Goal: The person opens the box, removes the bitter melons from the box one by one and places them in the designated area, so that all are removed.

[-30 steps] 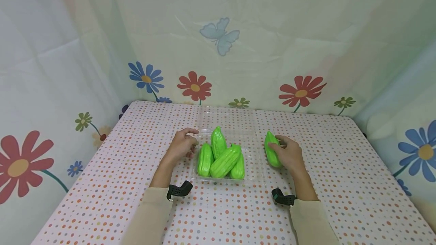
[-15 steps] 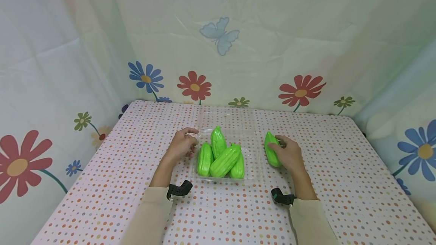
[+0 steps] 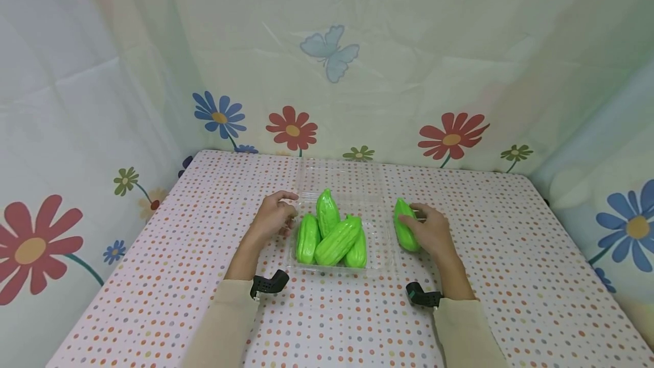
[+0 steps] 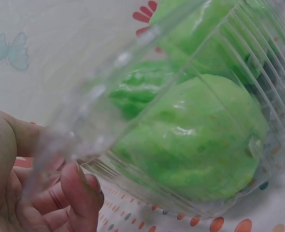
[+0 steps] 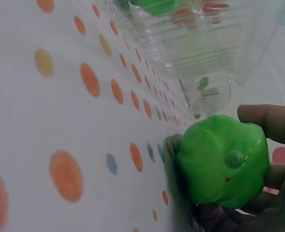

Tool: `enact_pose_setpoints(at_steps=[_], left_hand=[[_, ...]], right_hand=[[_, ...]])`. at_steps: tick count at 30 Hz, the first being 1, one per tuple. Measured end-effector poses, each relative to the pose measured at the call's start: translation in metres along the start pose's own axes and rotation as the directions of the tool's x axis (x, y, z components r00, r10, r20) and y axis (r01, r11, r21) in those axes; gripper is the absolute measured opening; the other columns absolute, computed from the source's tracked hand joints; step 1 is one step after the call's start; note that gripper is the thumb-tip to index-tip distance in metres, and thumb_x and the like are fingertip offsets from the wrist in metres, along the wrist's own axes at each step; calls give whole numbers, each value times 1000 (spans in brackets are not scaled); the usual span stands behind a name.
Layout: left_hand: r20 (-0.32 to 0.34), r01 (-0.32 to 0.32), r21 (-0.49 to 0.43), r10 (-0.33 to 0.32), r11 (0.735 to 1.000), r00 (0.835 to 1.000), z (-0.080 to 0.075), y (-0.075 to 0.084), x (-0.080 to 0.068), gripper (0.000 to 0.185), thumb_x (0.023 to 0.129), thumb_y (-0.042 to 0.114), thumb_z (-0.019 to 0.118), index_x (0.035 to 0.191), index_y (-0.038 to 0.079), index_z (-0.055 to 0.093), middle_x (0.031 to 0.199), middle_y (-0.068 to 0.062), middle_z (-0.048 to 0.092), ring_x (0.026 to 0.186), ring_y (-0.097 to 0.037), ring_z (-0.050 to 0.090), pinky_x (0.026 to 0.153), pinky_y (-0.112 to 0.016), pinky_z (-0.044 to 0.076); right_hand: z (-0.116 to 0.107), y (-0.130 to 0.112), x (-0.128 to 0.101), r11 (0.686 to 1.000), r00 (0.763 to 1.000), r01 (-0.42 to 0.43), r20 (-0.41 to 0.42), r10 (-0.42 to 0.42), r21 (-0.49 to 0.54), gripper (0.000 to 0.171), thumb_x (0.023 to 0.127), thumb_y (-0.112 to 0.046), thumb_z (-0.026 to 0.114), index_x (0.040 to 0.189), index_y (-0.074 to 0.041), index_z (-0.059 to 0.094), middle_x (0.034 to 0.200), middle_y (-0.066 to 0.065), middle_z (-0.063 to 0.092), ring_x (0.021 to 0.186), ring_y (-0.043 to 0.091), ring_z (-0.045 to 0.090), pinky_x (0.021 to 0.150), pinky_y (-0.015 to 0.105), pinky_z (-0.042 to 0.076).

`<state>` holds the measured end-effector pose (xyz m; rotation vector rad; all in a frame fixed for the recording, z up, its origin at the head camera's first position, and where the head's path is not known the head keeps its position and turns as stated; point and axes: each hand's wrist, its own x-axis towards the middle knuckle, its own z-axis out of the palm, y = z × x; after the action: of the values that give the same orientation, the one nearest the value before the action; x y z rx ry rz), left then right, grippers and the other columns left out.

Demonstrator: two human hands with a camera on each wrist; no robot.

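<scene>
My right hand (image 3: 433,233) grips a glossy green bitter melon (image 3: 403,226), ribbed and pointed at its far end, just right of the clear plastic box (image 3: 380,266). In the right wrist view the thumb and fingers wrap this bitter melon (image 5: 220,162), whose stem end faces the camera close beside the dotted cloth. Inside the box lie several similar bitter melons (image 3: 338,241), one slanting across the others. My left hand (image 3: 273,216) is at the box's left wall with loosely bent fingers. Up close, the box rim overlaps those fingers (image 4: 79,193) in the left wrist view.
The box's clear lid (image 3: 339,178) lies folded back behind it. A dotted cloth (image 3: 327,322) covers the table. Printed floral curtains (image 3: 388,84) close in the back and both sides. A black wrist camera (image 3: 269,284) sits on the left wrist, and another (image 3: 424,296) on the right.
My right hand has shifted slightly left toward the box with the bitter melon in its grip. The left hand and the bitter melons in the box look the same.
</scene>
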<state>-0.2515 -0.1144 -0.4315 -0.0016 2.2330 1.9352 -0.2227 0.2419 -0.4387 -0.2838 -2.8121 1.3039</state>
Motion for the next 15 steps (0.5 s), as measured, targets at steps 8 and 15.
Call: enact_pose_setpoints(at_steps=[8,15], left_hand=[[14,0,-4,0,1000,1000,-1,1,0,48,90,5,55,138,5,56,74,-15,57,52,-18,52,47,-32,52],[39,36,3,-37,999,999,-1,25,-16,45,91,1,52,135,4,56,76,-19,57,55,-21,53,50,-34,53]], right_hand=[[5,-2,1,999,1000,28,7,-27,-19,65,99,-37,63,149,0,45,139,29,55,125,44,55,94,52,52],[4,-2,0,999,1000,30,7,-29,-26,67,99,-38,62,150,1,44,138,30,55,125,44,55,96,53,52]])
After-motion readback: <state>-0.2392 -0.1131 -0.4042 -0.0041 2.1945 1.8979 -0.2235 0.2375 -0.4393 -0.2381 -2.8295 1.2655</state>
